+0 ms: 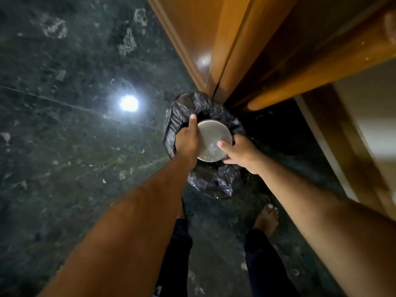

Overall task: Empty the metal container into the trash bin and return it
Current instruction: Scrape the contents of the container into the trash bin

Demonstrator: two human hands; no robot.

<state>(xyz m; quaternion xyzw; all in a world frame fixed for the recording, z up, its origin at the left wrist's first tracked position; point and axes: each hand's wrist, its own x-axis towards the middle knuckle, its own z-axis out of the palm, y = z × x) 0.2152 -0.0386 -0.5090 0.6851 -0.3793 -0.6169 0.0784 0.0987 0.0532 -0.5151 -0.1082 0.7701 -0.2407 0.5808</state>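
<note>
The round metal container (pixel 213 138) is turned bottom-up over the trash bin (pixel 216 181), which is lined with a crinkled black plastic bag. Its flat shiny base faces me. My left hand (pixel 188 140) grips the container's left side, with the thumb stretched along its rim. My right hand (pixel 240 154) holds the right side, thumb pressed on the base. What is under the container is hidden.
The bin stands on a dark green marble floor (pixel 75 125) against a corner of glossy wooden cabinet doors (pixel 205 39). A bright lamp reflection (pixel 128 102) shines on the floor to the left. My bare right foot (pixel 266 219) is just behind the bin.
</note>
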